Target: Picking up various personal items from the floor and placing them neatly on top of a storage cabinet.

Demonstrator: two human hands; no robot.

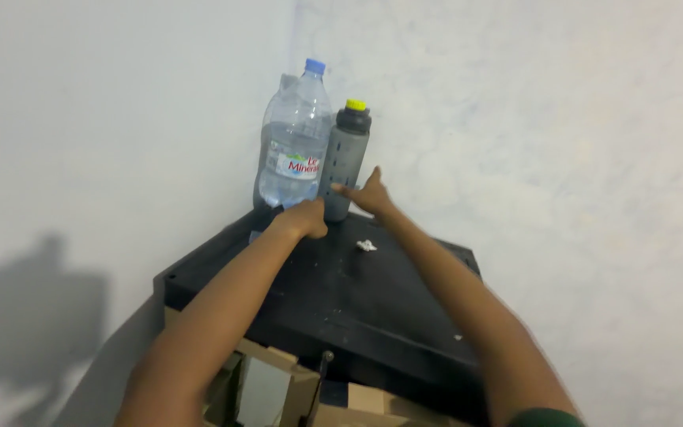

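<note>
A dark grey bottle with a yellow cap (pixel 344 158) stands upright at the far corner of a black tabletop (pixel 357 308). Beside it on the left stands a large clear plastic water bottle with a blue cap (pixel 296 142). My right hand (pixel 367 195) reaches to the grey bottle's lower right side, fingers spread and touching it. My left hand (pixel 303 219) is curled at the base of the two bottles, low on the grey bottle's left. Whether it grips anything cannot be made out.
A small crumpled white scrap (pixel 366 246) lies on the black top near my right wrist. Cardboard boxes (pixel 278 387) sit below the table's front edge. White walls meet in a corner right behind the bottles.
</note>
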